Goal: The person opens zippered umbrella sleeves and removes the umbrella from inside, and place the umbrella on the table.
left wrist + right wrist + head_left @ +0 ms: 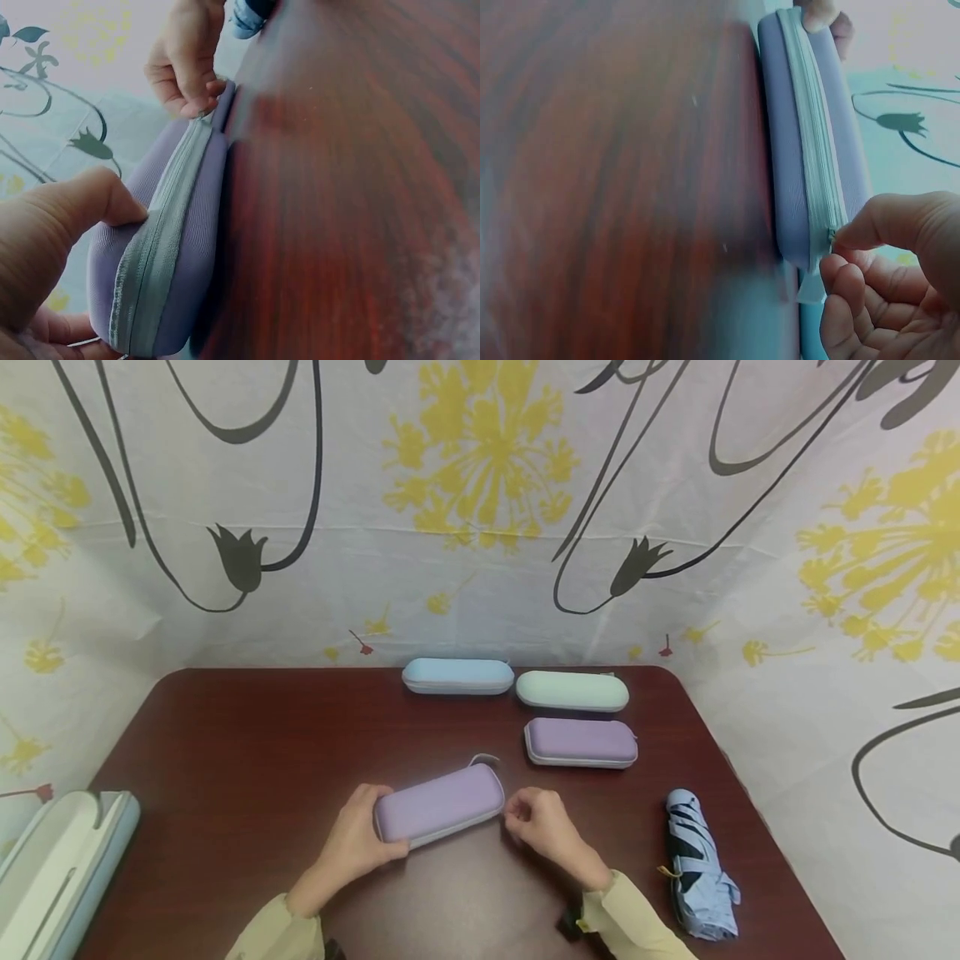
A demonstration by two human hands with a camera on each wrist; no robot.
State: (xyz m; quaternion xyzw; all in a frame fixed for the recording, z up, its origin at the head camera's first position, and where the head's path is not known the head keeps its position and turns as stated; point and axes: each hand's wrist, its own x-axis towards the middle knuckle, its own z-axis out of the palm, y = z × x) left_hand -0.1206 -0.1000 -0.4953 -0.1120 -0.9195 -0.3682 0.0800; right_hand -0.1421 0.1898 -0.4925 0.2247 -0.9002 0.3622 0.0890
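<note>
A lilac zippered case (441, 803) lies slightly tilted at the middle of the table, its grey zipper (161, 225) facing my body. My left hand (352, 837) grips the left end, with the thumb on the near side beside the zipper and the fingers round the far side. At the right end, my right hand (546, 828) pinches the small zipper pull (832, 235) between thumb and forefinger. The zipper looks closed along the part that shows. A grey wrist strap (486, 760) sticks out from the case's far right corner.
Behind stand a light blue case (457, 677), a mint green case (572, 692) and a second purple case (581, 743). A folded blue umbrella (701, 868) lies at the right. A long white and pale blue object (75, 860) sits at the left edge. Patterned cloth hangs behind the table.
</note>
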